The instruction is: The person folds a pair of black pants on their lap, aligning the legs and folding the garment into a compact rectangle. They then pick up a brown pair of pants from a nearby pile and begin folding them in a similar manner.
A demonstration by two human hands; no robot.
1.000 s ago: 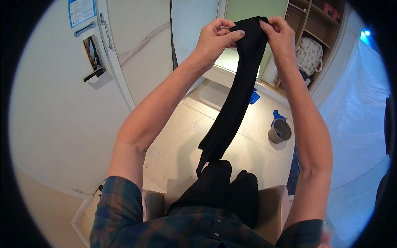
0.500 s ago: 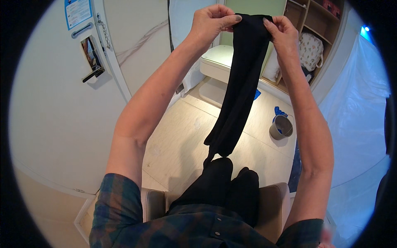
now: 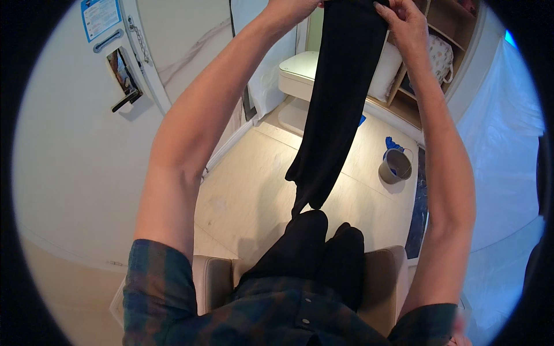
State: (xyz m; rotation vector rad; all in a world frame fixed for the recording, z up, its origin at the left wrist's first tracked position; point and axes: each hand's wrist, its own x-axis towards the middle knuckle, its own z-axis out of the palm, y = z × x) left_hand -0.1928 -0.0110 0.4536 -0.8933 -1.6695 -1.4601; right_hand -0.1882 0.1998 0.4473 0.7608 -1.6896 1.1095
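A long black cloth garment (image 3: 343, 98), narrow and hanging in a strip, is stretched between my two raised hands at the top of the view. My left hand (image 3: 294, 8) grips its upper left corner, though its fingers are partly cut off by the frame's top edge. With thumb and fingers pinched, my right hand (image 3: 408, 24) holds the upper right corner. The lower end dangles just over my black-trousered knees (image 3: 309, 228), a thin tail of cloth trailing down to them. Whether it is trousers or another garment I cannot tell.
I am seated in a beige armchair (image 3: 212, 288). A grey bucket (image 3: 397, 172) with blue material (image 3: 393, 144) beside it stands on the tiled floor. Left is a white door with a handle (image 3: 127, 101). Ahead are a white cabinet (image 3: 297, 78) and shelves with a patterned bag (image 3: 438, 55); plastic sheeting (image 3: 499, 138) hangs right.
Both hands have risen toward the top edge, lifting the black garment, which now hangs wider and flatter. My right hand has also shifted a little to the right.
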